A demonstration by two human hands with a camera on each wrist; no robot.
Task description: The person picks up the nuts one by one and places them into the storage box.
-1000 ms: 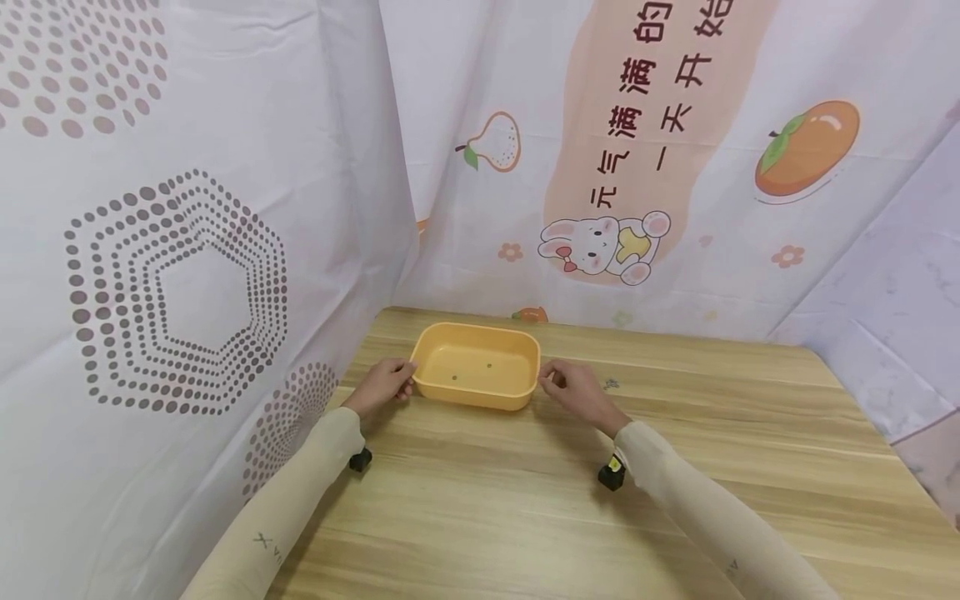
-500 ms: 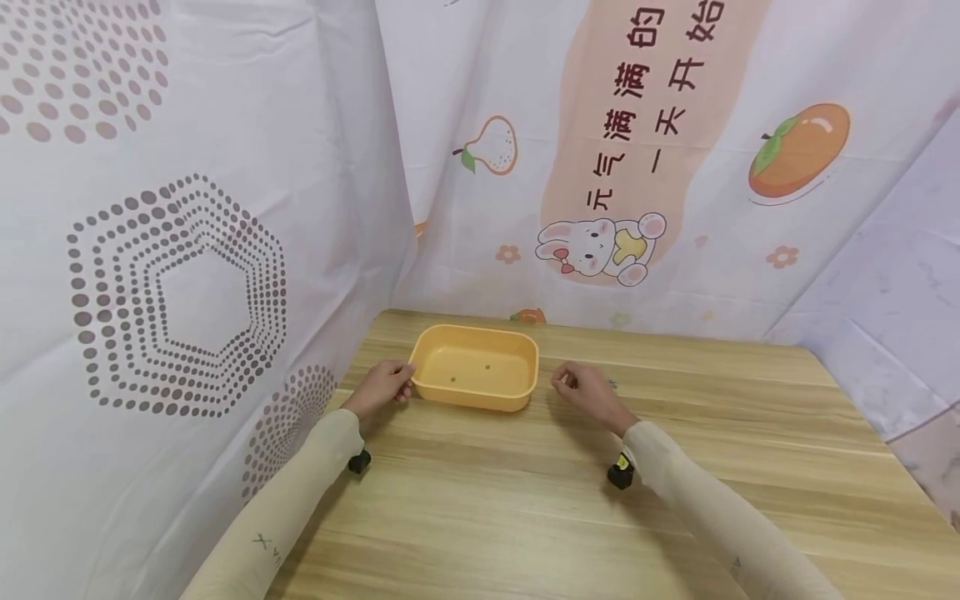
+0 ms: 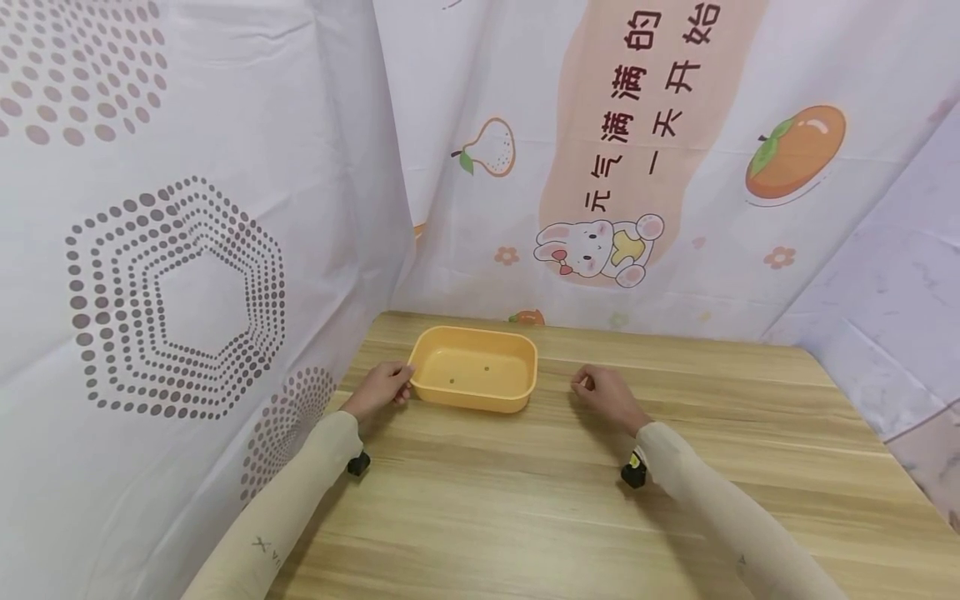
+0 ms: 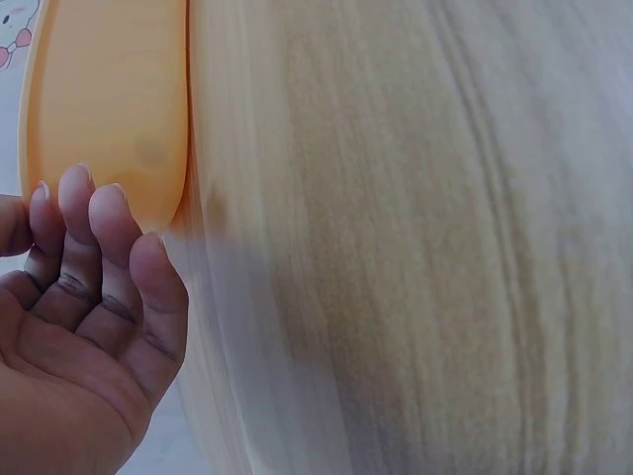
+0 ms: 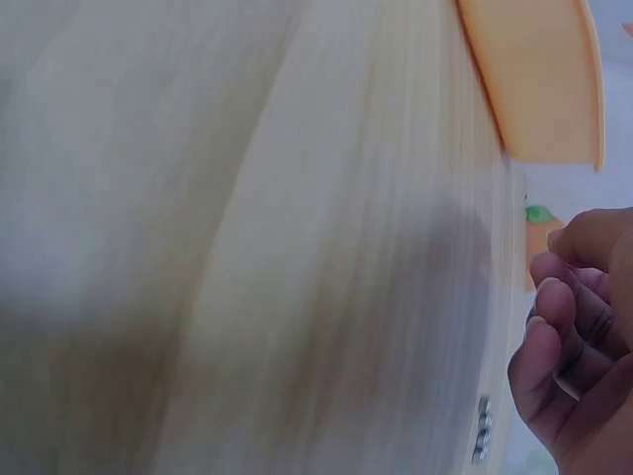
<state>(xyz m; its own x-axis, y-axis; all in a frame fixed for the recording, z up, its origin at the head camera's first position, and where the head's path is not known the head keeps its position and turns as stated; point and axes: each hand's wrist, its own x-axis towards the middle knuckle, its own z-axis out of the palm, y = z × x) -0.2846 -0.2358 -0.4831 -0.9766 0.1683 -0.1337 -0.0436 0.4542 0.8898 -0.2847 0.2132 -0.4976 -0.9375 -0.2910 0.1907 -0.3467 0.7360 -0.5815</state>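
A yellow-orange plastic basin point(image 3: 510, 406) stands on the table toward the back, with two small dark pieces point(image 3: 487, 368) on its floor. My left hand point(image 3: 381, 388) grips the basin's left end, thumb at the rim and fingertips against the outer wall, as the left wrist view shows close up. To the right of the basin, apart from it, my right hand point(image 3: 611, 396) is over the table with loosely bent fingers and nothing visible in them. Small shiny metal pieces point(image 5: 482, 430) lie on the table near the right hand; in the head view that hand hides them.
The wood-grain table point(image 3: 480, 500) meets a printed curtain point(image 3: 450, 275) right behind the basin. Another curtain point(image 3: 315, 250) hangs close along the left side. Each wrist wears a black camera, such as the one under the right sleeve point(image 3: 633, 473).
My right hand has moved away from the basin's right end, to the right, until it covers the small metal pieces. The left hand has stayed at the basin's left end.
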